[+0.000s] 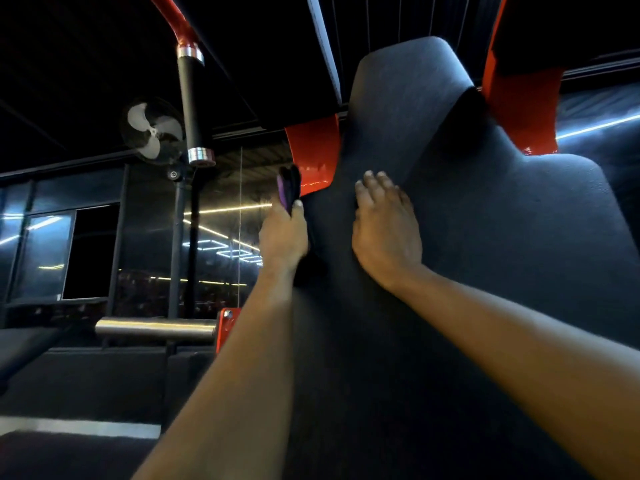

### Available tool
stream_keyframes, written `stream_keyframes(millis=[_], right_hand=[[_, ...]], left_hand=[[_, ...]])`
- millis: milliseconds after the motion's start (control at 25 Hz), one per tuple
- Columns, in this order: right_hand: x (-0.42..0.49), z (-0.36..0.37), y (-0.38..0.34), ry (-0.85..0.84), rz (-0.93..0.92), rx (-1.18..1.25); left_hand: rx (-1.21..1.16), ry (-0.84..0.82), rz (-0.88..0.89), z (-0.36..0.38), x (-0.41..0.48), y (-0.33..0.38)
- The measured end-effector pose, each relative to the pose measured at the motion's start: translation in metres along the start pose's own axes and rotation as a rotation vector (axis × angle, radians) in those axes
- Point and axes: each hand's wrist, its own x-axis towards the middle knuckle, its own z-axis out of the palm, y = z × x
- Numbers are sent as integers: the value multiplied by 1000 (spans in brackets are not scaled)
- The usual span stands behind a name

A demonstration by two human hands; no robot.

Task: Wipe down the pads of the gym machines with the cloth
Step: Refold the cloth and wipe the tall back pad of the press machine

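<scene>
Pad [485,237] matte black, red frame [313,150], fan [152,131] beyond.

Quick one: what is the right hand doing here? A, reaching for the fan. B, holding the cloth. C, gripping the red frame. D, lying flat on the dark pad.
D: the right hand lies flat, fingers straight, on the dark pad, while the left hand holds the cloth at the pad's left edge.
</scene>
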Motion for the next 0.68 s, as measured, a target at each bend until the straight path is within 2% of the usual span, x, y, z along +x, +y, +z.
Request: stream_keyframes(millis=[80, 200, 320, 400, 480, 560, 680], right_hand=[[-24, 9, -13, -33, -92, 4], [-35, 14, -15, -38, -103, -3], [-36, 15, -16, -32, -102, -24], [-35, 17, -15, -23, -104, -28], [-35, 18, -16, -17, -101, -25], [-36, 16, -17, -20, -103, -27], [-33, 11, -18, -48, -86, -33]], left_hand=[[-82, -14, -89, -4, -27, -26], [-90, -57, -105, -18, -52, -46], [33, -37, 15, -20, -21, -23], [13, -48, 125, -15, -2, -6], [-26, -46, 162, -8, -4, -6], [-57, -8, 52, -8, -33, -25], [-127, -50, -132, -22, -116, -70]])
